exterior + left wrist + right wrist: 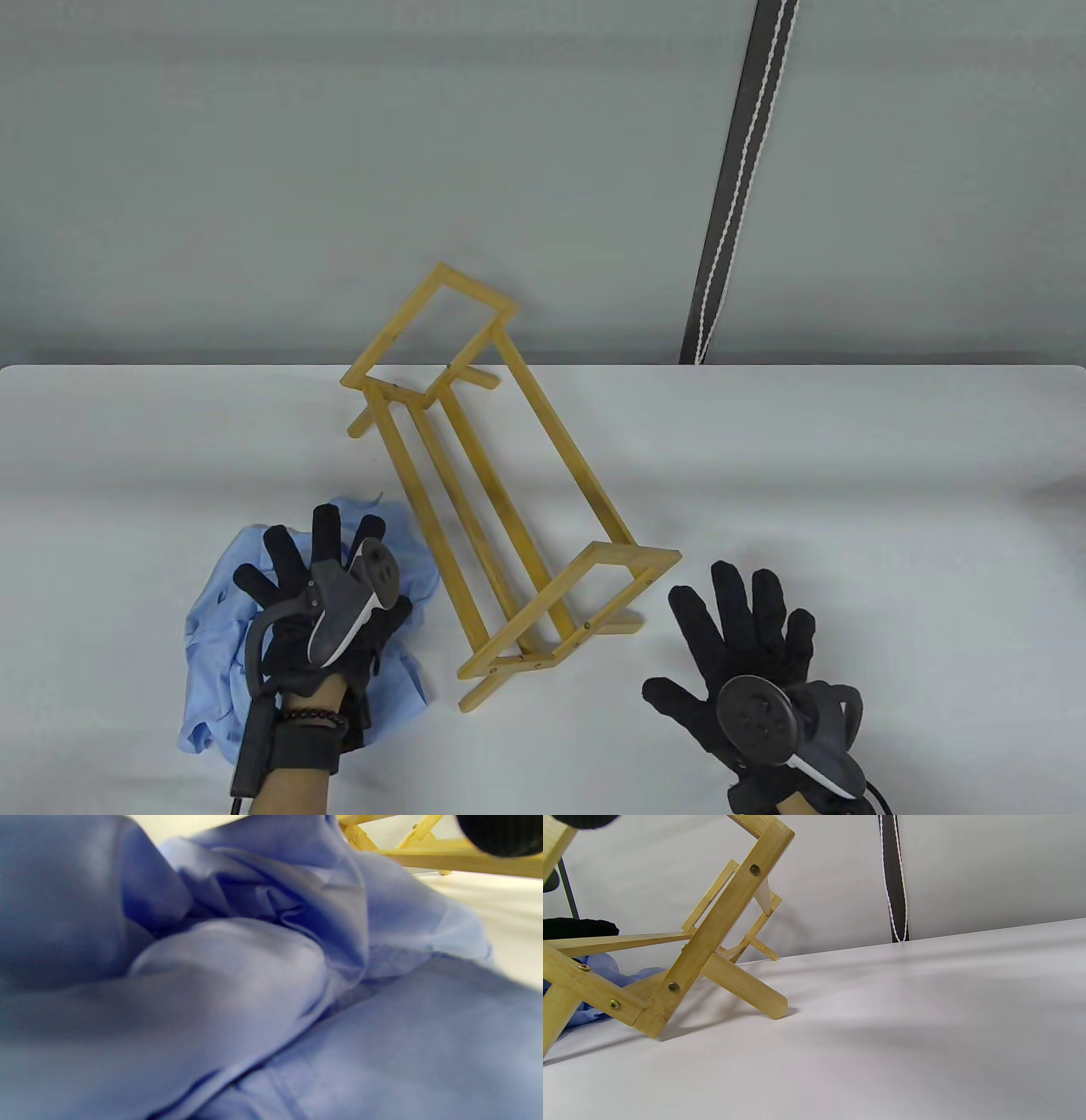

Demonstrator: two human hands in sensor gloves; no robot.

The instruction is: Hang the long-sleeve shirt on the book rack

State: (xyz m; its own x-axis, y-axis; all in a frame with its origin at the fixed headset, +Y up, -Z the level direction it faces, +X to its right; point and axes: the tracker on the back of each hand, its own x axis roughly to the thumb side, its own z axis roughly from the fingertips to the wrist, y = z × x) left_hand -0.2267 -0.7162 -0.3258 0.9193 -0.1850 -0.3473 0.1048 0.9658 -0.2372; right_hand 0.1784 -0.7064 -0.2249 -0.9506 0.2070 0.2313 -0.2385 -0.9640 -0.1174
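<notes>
A light blue long-sleeve shirt [216, 628] lies crumpled on the white table at the front left. It fills the left wrist view [254, 984]. My left hand [314, 577] is over the shirt with its fingers spread; whether it touches the cloth I cannot tell. A bamboo book rack [501, 475] stands diagonally in the middle of the table. Its near end shows in the right wrist view [704, 942]. My right hand [747, 628] is open with fingers spread, over the table just right of the rack's near end, holding nothing.
The white table [848, 475] stretches right of the rack. A grey wall stands behind, with a black strap with white stitching [738, 187] hanging down it, also in the right wrist view [893, 878].
</notes>
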